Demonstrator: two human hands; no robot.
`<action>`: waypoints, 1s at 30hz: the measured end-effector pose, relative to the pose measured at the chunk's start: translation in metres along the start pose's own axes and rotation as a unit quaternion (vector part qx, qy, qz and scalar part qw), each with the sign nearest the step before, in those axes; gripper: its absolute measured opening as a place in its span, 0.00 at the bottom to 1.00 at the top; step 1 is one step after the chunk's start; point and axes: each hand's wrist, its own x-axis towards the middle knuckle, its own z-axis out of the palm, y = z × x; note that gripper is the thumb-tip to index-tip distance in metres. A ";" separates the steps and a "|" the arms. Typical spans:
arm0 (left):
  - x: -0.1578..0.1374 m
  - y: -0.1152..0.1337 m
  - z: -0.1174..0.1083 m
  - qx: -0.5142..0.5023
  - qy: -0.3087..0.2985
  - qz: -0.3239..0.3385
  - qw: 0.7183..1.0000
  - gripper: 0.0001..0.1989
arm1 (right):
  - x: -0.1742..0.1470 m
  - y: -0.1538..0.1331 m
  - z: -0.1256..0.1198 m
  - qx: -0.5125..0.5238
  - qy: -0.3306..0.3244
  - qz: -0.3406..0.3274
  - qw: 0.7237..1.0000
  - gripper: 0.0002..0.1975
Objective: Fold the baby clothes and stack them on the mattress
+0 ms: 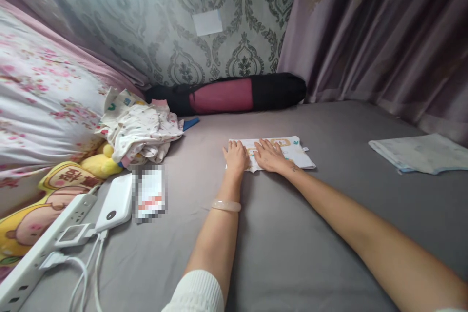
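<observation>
A white piece of clothing with a yellow and green print (298, 153) lies folded flat on the grey bed sheet (292, 234). My left hand (237, 156) rests palm down on its left end, fingers stretched out. Close beside it, my right hand (269, 155) presses flat on the middle of the cloth, fingers spread. Neither hand grips anything. A small tag sticks out at the cloth's right edge. Parts of the print are hidden under my hands.
At right lies another folded pale garment (424, 153). A rumpled clothes pile (142, 126) sits at left, near a power bank (116, 202), a power strip (22, 273) with cables, and a yellow plush toy (32, 214). A long black and red bag (226, 95) lies against the wall.
</observation>
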 end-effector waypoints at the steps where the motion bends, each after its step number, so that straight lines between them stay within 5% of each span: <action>1: 0.001 -0.002 -0.001 -0.002 -0.001 -0.001 1.000 0.18 | 0.002 -0.003 -0.002 0.007 -0.008 0.001 1.000 0.29; 12: 0.008 -0.031 -0.003 -0.048 0.015 -0.032 0.998 0.17 | 0.003 -0.030 0.012 0.024 0.038 -0.010 0.999 0.28; 23: 0.015 -0.042 -0.003 -0.110 0.028 -0.077 0.991 0.14 | 0.011 -0.043 0.000 0.046 0.014 -0.017 0.999 0.28; 30: 0.015 -0.049 -0.005 -0.105 0.024 -0.093 0.990 0.15 | 0.021 -0.057 0.017 0.038 0.022 -0.026 0.999 0.28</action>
